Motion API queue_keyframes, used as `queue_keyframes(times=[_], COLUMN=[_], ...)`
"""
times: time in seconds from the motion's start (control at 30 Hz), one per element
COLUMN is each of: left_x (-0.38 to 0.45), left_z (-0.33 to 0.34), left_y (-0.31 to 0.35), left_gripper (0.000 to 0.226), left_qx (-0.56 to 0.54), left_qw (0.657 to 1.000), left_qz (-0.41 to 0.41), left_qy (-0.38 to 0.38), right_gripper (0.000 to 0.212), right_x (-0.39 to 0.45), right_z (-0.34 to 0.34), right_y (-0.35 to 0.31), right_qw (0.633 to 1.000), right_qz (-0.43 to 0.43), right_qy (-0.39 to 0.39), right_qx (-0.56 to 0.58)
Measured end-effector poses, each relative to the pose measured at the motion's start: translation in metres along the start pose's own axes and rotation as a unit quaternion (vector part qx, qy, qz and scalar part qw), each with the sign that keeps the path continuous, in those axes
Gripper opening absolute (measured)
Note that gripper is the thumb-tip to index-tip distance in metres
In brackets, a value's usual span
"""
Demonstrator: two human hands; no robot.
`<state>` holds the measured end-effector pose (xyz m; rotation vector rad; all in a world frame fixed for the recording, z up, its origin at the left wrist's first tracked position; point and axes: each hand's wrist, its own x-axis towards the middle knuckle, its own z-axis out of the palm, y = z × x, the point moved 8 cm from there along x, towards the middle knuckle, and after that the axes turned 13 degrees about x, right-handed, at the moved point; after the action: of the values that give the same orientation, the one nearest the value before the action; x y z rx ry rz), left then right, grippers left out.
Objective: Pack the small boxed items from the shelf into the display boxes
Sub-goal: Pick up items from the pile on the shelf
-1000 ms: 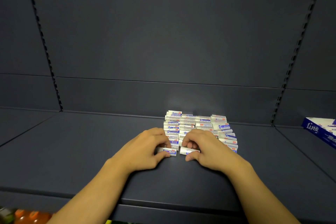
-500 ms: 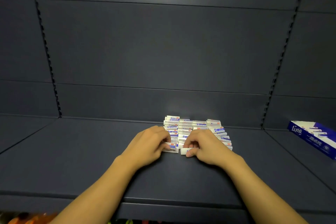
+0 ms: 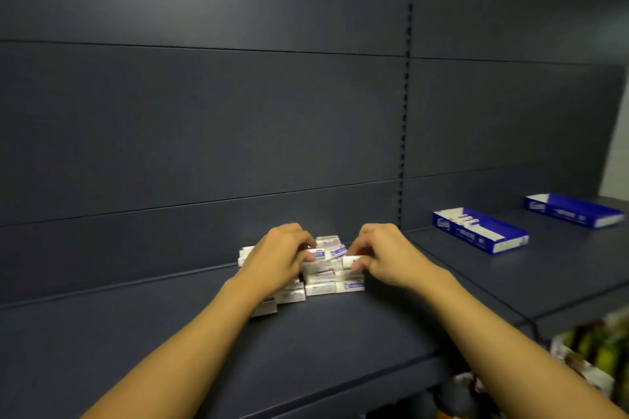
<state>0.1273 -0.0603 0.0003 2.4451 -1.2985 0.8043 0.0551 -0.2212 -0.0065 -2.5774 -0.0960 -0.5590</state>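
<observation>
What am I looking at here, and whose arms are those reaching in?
No machine here: a person wears a wide-angle camera on the head, looking forward and down, so the two bare arms are their own. They stand at a dark shelf. A pile of small white boxed items sits on it. The left hand pinches one small box in its fingers, and the right hand pinches another, both just above the pile. To the right lie two blue display boxes: the nearer one already has a few items inside, while the farther one is too blurred to judge. Blurred goods show on a lower shelf.
</observation>
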Motion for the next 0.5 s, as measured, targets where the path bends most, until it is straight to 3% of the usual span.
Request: queue_keyframes(times=[0.23, 0.5], left_x=[0.022, 0.045], left_z=[0.019, 0.020], left_y=[0.054, 0.121], left_gripper=[0.012, 0.011], left_qx=[-0.001, 0.006], left_qw=[0.999, 1.000], left_qz=[0.015, 0.009], left_qy=[-0.034, -0.012], right_gripper=[0.014, 0.017], right_x=[-0.038, -0.082], right_z=[-0.045, -0.096], right_y=[0.043, 0.091], right_qw=[0.996, 0.996], right_qz=[0.086, 0.089], right_qy=[0.011, 0.020], right_qx=[-0.005, -0.022])
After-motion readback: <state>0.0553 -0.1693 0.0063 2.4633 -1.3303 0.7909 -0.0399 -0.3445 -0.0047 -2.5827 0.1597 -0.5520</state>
